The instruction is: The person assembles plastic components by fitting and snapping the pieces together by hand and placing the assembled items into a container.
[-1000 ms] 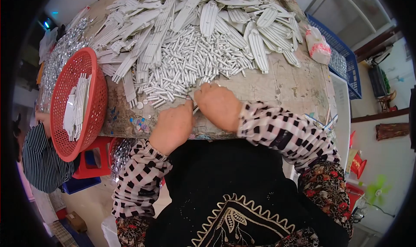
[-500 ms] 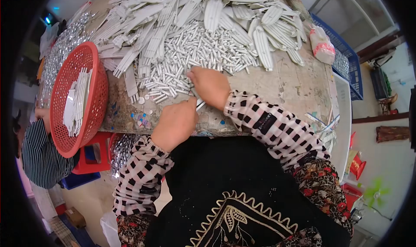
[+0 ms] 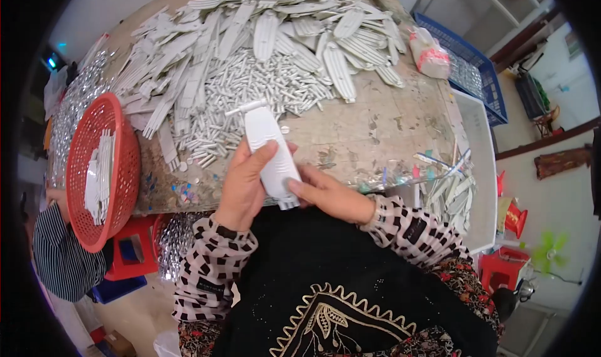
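The person's left hand point(image 3: 244, 185) is closed around one flat white plastic piece point(image 3: 272, 147), with the thumb laid on its face and fingers showing at the other edge. The right hand point(image 3: 328, 194) is partly closed and pinches the same piece near its lower end, the thumb on top; its other fingers are mostly hidden. This piece is held over the near edge of the tabletop point(image 3: 382, 122), and a small white bar point(image 3: 245, 108) crosses its far end. The tabletop is of worn, brownish colour, with stains and bits of coloured paint or paper near its front edge. At its back lies a wide heap of similar flat pieces point(image 3: 266, 35), and in front of them, touching, a pile of short white tubes point(image 3: 291, 91). On the left, a red basket point(image 3: 128, 175) holds several white pieces, and shiny silver material point(image 3: 78, 116) lies beyond it. On the right there are a plastic bag point(image 3: 432, 63), a blue crate point(image 3: 499, 100) and a white bin point(image 3: 491, 194) with more pieces inside. In the room, one sees a red stool point(image 3: 134, 247), another person's striped sleeve point(image 3: 66, 254) and a green fan point(image 3: 549, 254).
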`<state>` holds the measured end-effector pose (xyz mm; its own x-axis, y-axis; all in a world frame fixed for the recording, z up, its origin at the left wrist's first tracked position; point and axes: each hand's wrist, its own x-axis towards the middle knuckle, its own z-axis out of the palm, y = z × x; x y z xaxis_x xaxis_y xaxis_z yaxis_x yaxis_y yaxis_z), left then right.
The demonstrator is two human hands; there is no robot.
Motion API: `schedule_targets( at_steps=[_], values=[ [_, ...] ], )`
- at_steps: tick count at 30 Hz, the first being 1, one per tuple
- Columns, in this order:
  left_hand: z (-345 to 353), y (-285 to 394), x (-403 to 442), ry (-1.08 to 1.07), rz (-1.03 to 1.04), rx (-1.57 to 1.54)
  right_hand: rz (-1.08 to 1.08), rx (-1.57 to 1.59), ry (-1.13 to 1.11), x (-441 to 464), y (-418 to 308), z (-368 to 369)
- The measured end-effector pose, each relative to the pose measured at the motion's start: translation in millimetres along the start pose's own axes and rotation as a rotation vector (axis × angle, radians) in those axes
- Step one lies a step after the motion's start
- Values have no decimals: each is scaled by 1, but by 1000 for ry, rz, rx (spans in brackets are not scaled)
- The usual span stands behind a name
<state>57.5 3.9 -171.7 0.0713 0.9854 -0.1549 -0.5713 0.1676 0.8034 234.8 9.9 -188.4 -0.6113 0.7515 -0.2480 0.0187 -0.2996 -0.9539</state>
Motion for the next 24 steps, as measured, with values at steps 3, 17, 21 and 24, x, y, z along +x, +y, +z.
schedule_targets(
  at_steps=[3, 17, 21, 24],
  values=[
    [30, -21, 9, -77, -100, -67, 132, 21, -75, -38, 1, -19],
    [0, -66, 26, -292, -393, 34, -655, -1408, 1293, -189, 21, -204],
    [-1, -61, 27, -292, -426, 25, 109, -1241, 1203, -173, -28, -178],
    [-6, -68, 28, -335, -377, 32, -502, -963, 1430, -195, -84, -155]
  ],
)
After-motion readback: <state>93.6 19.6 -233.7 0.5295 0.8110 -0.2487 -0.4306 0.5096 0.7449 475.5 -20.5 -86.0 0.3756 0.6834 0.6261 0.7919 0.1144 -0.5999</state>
